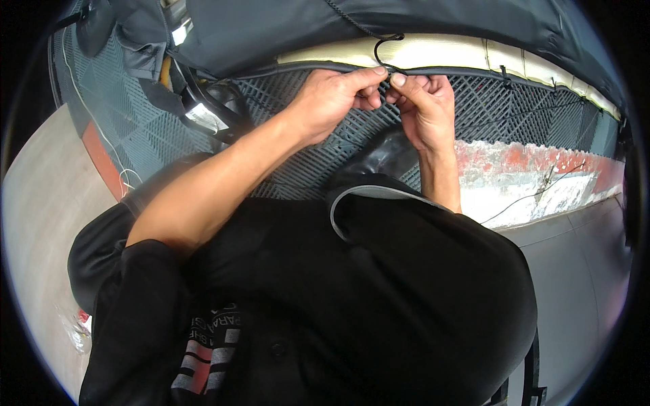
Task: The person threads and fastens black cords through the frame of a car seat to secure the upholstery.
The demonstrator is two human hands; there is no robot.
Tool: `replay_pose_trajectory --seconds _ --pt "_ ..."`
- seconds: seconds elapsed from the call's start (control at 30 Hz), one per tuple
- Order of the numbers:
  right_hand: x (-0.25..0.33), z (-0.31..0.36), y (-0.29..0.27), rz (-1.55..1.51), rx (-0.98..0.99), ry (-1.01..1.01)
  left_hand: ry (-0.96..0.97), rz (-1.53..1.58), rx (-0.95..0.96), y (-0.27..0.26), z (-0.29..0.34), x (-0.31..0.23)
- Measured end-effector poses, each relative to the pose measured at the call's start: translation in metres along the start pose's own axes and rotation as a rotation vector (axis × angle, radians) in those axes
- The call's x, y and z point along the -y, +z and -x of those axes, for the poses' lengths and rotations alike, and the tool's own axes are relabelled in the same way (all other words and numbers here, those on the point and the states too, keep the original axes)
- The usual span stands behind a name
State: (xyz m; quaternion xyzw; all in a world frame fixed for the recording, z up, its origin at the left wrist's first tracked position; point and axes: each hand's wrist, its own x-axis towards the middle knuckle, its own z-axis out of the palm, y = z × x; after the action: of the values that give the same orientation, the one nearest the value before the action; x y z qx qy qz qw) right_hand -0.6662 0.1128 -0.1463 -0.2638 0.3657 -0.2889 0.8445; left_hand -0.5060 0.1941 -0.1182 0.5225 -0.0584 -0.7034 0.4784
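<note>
My left hand (332, 100) and my right hand (426, 105) meet almost fingertip to fingertip in front of a dark grey, leather-like upholstery cover (271, 30). Both are closed in a pinch. A thin black cord (377, 53) loops down from the cover to the fingertips, and its end is hidden between them. Just behind the fingers runs the cover's dark lower edge (305, 65), with a band of pale yellow padding (447, 51) bulging above it. Small dark clips or ties (505, 76) sit along that edge to the right of my right hand.
Grey slatted floor tiles (162, 135) lie below the upholstery. At the left stands a dark bracket-like part (203, 111) with shiny metal. Worn red and white flooring (521, 179) is at the right, crossed by a thin wire. A pale round surface (47, 203) fills the left side.
</note>
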Motion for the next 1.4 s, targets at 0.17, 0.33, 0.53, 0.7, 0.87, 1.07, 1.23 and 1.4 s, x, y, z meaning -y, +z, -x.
replay_pose_trajectory --seconds 0.17,0.33,0.53,0.7,0.87,1.07,1.23,1.4 --pt "-0.005 0.012 0.004 0.144 -0.205 -0.057 -0.021 0.009 0.033 0.003 0.001 -0.005" --pt "0.008 0.030 0.017 0.931 -0.455 -0.581 -0.007 0.060 0.020 0.004 0.001 -0.001" --pt "0.035 0.021 0.037 1.337 0.024 -0.841 0.015 0.043 0.040 0.002 -0.001 0.002" --pt "0.030 0.022 0.036 1.274 -0.076 -0.681 0.002 0.066 0.053 0.000 -0.001 0.004" --pt "0.032 0.022 0.038 1.187 -0.130 -0.400 -0.028 0.146 0.051 -0.004 -0.002 0.011" --pt "0.049 0.013 0.031 1.018 -0.088 -0.038 -0.048 -0.054 0.002 -0.003 -0.002 0.002" --pt "0.059 0.001 0.034 1.171 0.025 -0.002 -0.019 -0.102 -0.040 -0.002 -0.001 0.001" --pt "0.053 0.000 0.041 1.314 0.040 -0.080 0.038 -0.291 -0.090 -0.002 -0.004 -0.001"
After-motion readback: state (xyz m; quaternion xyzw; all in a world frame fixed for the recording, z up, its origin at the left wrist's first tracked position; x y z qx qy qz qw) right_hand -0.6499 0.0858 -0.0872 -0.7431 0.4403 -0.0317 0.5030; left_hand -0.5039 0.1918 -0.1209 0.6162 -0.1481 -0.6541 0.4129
